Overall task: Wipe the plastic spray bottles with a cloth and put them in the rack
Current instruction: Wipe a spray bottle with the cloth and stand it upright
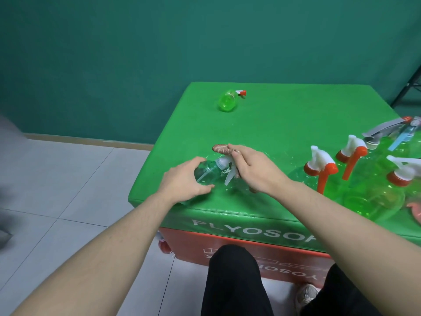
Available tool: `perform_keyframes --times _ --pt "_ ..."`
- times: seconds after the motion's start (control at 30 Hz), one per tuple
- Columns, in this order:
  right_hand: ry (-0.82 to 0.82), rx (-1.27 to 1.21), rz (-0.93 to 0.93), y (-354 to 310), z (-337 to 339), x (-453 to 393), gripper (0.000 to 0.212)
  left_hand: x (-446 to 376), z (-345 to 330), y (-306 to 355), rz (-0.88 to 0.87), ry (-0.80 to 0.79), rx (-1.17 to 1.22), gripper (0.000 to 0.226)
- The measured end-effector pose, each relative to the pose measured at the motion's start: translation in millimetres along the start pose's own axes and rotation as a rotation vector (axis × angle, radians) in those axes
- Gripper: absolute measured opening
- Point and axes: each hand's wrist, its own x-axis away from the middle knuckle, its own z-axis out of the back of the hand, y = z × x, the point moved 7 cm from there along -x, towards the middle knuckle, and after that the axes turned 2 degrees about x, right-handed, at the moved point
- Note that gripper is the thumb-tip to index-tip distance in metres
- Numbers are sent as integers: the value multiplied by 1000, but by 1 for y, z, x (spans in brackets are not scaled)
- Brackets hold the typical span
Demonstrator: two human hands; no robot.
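A clear spray bottle [208,171] with a white nozzle lies on its side near the front left corner of the green table [284,124]. My left hand [185,179] grips its body. My right hand [252,169] holds a brownish cloth [222,148] against the bottle's white spray head. Part of the cloth is hidden under my right hand. A green spray bottle [227,101] with an orange-and-white nozzle lies on its side at the far left of the table.
Several green spray bottles [373,190] with white and orange triggers stand crowded at the table's right edge. The table's front face is orange with white lettering [252,231]. My knees [232,277] are below it. Grey floor tiles [68,179] lie to the left.
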Motion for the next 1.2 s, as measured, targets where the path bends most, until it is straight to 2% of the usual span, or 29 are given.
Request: perform_keyframes --times 0.17,0.3,0.53,0.63,0.77,0.9,1.0,1.2 --pt "35 68 2 4 7 23 43 -5 -2 2 15 -24 -61 86" --pt "90 43 -78 11 21 33 39 -6 -3 4 24 -33 -78 89" --pt "333 -342 -232 6 40 23 38 0 -1 8 20 14 -82 87" --pt "369 -357 -127 -5 40 7 44 1 -1 11 13 17 -99 86" --pt "186 -153 -27 -10 8 -11 47 1 1 9 15 35 -92 88" --pt "-75 360 37 -4 -23 -18 50 3 0 9 -7 64 -116 86" --pt "-128 533 78 -8 -24 -20 53 3 0 7 -13 95 -104 83" --pt "-172 708 132 -12 -20 -8 56 -1 0 0 53 79 -58 81"
